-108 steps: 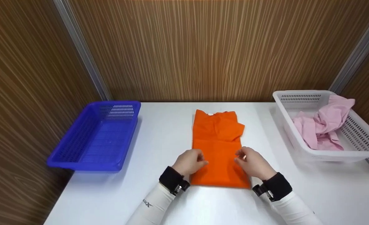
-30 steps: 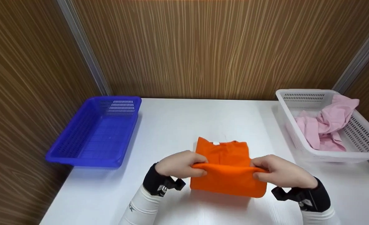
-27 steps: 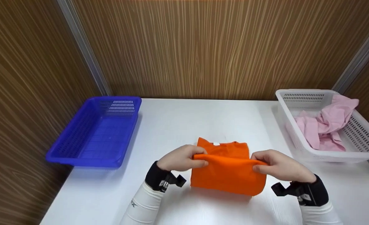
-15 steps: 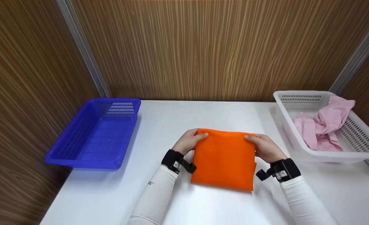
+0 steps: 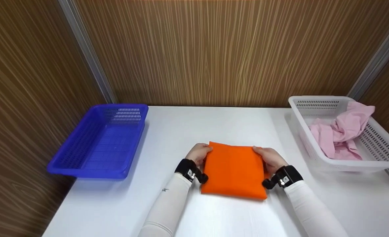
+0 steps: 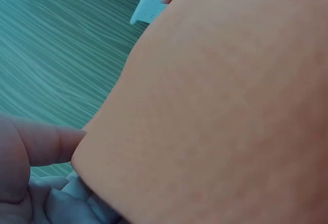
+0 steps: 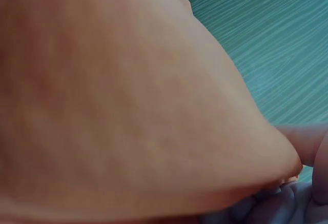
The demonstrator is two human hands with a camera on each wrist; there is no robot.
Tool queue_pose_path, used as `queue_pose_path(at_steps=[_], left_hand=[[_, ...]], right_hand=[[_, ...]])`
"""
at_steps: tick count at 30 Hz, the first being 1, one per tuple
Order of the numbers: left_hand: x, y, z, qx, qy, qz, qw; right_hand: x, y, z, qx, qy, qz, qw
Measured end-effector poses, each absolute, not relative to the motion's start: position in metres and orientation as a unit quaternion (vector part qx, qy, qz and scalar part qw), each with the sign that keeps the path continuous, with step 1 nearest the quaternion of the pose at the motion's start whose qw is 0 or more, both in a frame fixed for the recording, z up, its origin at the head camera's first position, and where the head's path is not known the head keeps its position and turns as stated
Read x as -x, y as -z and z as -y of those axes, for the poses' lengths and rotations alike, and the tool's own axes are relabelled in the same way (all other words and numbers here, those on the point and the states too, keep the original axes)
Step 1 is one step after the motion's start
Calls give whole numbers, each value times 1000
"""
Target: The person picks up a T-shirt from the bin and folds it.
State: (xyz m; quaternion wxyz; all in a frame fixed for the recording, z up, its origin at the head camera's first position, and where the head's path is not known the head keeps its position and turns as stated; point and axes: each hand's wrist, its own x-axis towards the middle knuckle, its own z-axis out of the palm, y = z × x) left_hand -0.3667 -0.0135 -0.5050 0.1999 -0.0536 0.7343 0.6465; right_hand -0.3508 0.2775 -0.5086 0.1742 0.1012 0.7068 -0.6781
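A folded orange shirt (image 5: 232,171) lies near the middle of the white table, squarish, its collar end out of sight behind the front panel. My left hand (image 5: 198,153) pinches its upper left corner, thumb on top. The upper right corner is gripped by my right hand (image 5: 271,158), with a bit of orange cloth showing beside the palm. In the left wrist view the shirt (image 6: 205,106) fills most of the frame, thumb over its edge and fingers curled beneath. Likewise in the right wrist view, the cloth (image 7: 143,96) runs into the thumb and fingers.
A blue plastic basket (image 5: 92,173) stands at the left with nothing in it. At the right, a white basket (image 5: 362,163) holds a crumpled pink cloth (image 5: 349,128). Wood-grain panels (image 5: 194,52) wall in the back and sides of the white table (image 5: 174,128).
Both hands have lifted the shirt's lower edge and carried it up and away over the collar end, folding it. Since half a second ago, hands and top edge have lowered slightly.
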Motion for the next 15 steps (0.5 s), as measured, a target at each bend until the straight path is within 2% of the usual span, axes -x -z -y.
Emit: queue_pose_path(at_steps=[6,15], left_hand=[[366,509,16,87,-661,-720,192],[359,497,20,56,-571,-808,132]], right_hand=[[349,513,-277,-97,662,-723,171],[344,505,-287,-63,711,-662,227]])
